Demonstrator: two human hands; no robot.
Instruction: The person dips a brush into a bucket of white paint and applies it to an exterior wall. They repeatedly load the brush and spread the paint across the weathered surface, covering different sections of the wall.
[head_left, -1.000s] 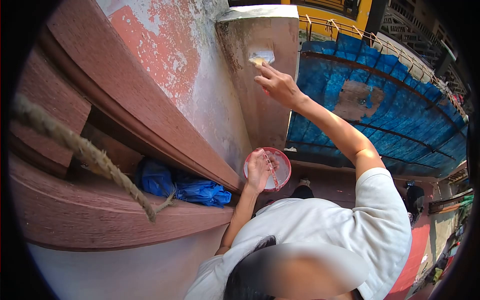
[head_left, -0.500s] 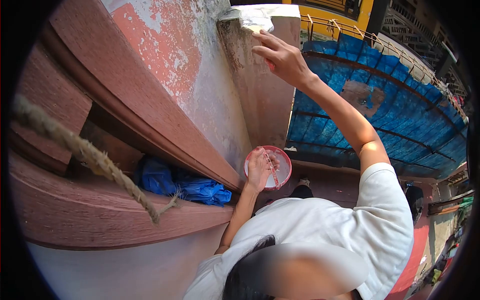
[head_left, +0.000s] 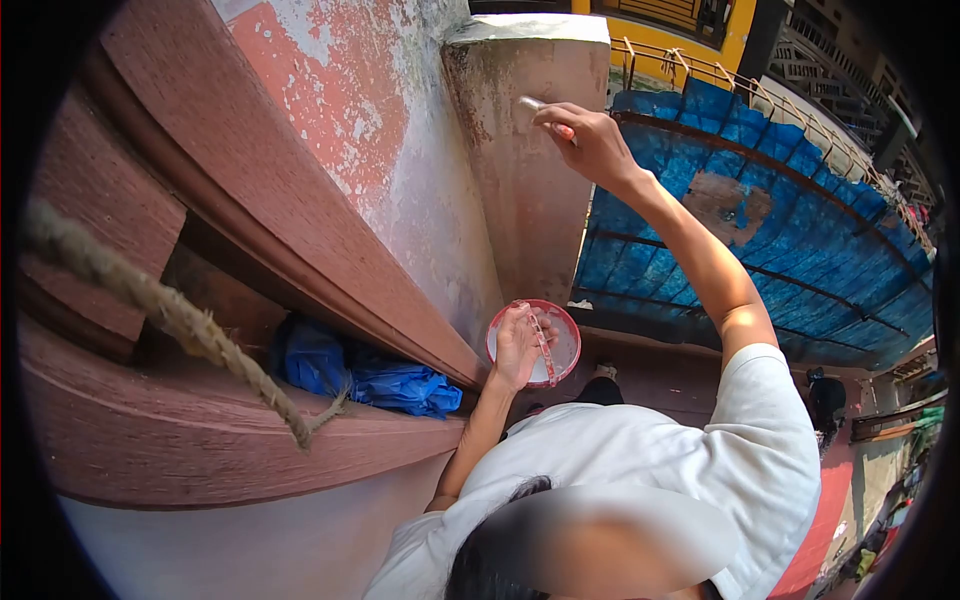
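My right hand (head_left: 590,145) is closed round a paintbrush (head_left: 531,102) with an orange-red handle and a pale tip. Raised at arm's length, it overlaps the front face of a stained, square-edged pillar (head_left: 535,190), below the pillar's white-coated top (head_left: 530,27). Lower down, my left hand (head_left: 517,345) grips the reddish handle strip (head_left: 543,345) of a red-rimmed bucket (head_left: 574,335). White paint (head_left: 566,352) shows inside the bucket, partly hidden by the hand.
A peeling pink and grey wall (head_left: 330,90) meets the pillar on the left. Blue sheeting (head_left: 780,240) on a metal frame spans the right. Brown wooden framing (head_left: 300,230) holds a crumpled blue plastic bag (head_left: 390,385). A frayed rope (head_left: 190,325) hangs close by at left.
My right hand has come down and slightly right, taking the brush off the pillar's top to a lower position before its face. My left hand stays at the bucket.
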